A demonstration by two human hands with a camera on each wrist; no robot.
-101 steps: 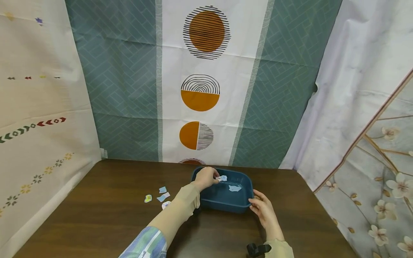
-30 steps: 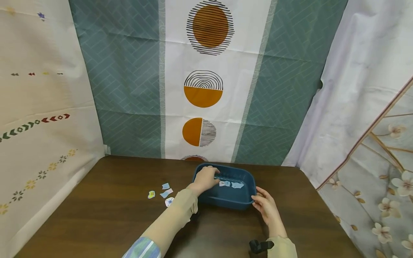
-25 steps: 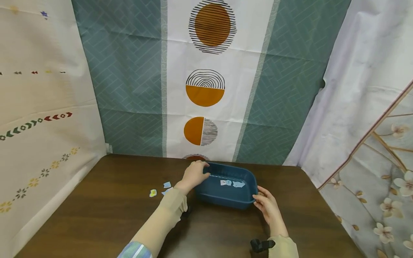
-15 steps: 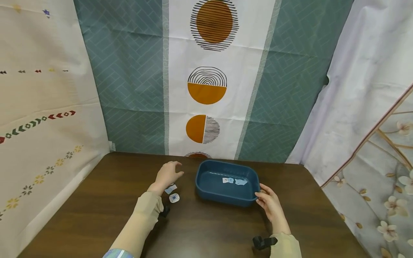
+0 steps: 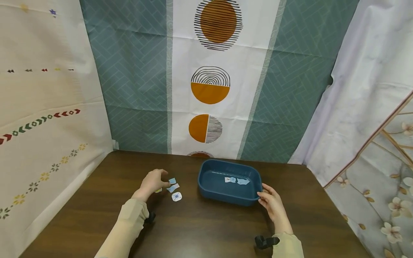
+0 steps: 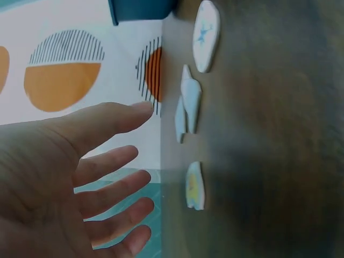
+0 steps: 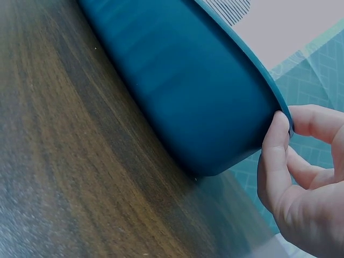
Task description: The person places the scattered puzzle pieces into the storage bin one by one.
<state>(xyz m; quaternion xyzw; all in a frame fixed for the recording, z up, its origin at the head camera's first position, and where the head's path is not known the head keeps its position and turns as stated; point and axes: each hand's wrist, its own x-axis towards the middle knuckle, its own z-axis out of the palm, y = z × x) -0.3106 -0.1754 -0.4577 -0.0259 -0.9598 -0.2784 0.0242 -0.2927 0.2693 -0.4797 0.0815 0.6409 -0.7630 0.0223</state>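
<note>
My left hand point(image 5: 152, 183), its fingers spread and holding nothing, hovers above the table beside several small flat pieces. Under its fingers a yellow-and-blue piece point(image 5: 158, 190) is partly hidden. Two pale blue pieces, one point(image 5: 172, 181) behind the other point(image 5: 173, 187), lie just right of the fingertips. Nearer to me lies a white rounded piece point(image 6: 206, 35) with a blue star. On the right, thumb and fingers of my right hand point(image 5: 271, 202) pinch the rim of a dark blue plastic basin point(image 7: 177, 80). Inside the basin, light blue-and-white pieces point(image 5: 242, 181) lie in a row.
The brown wooden table point(image 5: 200, 229) runs back to a green-and-white patterned cloth point(image 5: 138, 89). A cream cloth point(image 5: 55, 143) hangs on the left, and a white flowered cloth point(image 5: 371, 143) on the right. Each wrist wears a black camera point(image 5: 266, 242).
Earlier my left hand was in the basin at the pieces; it has let go, come out over the rim and moved left to the loose pieces. My right hand has stayed at the basin's rim.
</note>
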